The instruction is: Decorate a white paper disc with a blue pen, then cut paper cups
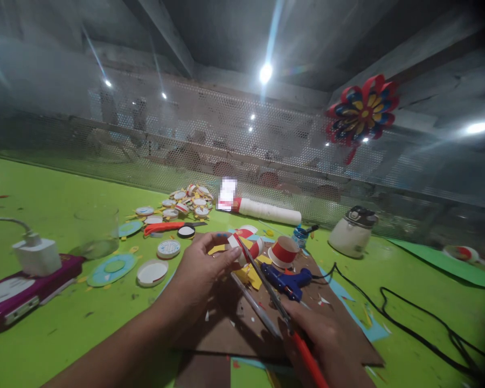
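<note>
My left hand pinches a cut piece of red and white paper cup between thumb and fingers. My right hand grips red-handled scissors, whose blades reach up to that piece; whether they cut into it I cannot tell. Below both hands lies a brown board strewn with paper scraps. A translucent glue stick slants under the scissors. Just beyond my right hand are a blue glue gun and a red and white paper cup. Yellow paper pieces lie beneath the held piece.
To the left are a purple power strip with a white charger, a clear cup and white discs. Behind stand a pile of paper discs, orange-handled scissors, a phone and stacked cups. A black cord runs right.
</note>
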`<state>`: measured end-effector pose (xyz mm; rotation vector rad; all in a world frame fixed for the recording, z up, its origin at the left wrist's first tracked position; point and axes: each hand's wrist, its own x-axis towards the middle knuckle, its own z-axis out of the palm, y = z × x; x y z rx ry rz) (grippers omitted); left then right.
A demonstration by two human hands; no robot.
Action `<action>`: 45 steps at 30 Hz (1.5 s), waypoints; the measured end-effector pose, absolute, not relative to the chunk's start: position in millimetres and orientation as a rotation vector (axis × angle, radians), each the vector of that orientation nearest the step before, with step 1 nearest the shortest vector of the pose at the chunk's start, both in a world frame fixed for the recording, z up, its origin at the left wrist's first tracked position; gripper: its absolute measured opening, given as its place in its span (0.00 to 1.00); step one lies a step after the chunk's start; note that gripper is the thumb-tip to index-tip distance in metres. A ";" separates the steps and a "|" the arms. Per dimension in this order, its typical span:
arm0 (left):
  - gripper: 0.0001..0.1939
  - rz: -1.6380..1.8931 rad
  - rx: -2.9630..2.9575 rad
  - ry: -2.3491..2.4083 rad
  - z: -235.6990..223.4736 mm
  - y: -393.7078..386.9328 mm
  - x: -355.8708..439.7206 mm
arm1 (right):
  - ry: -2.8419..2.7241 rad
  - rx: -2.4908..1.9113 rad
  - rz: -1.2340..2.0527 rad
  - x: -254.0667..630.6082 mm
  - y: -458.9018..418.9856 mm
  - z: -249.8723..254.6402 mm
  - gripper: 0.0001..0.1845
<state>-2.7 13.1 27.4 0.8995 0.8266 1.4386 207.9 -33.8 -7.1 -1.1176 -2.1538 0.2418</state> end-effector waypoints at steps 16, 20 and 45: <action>0.10 1.317 0.877 0.730 30.3 20.1 -13.8 | -2.327 -1.125 0.091 218.5 -29.9 -4.3 0.18; 0.13 1.312 0.908 0.739 28.7 22.3 -13.4 | -2.353 -1.174 0.071 220.0 -29.2 -3.8 0.16; 0.12 1.377 0.889 0.701 28.4 18.0 -7.9 | -2.320 -1.320 0.088 217.4 -33.4 -10.8 0.26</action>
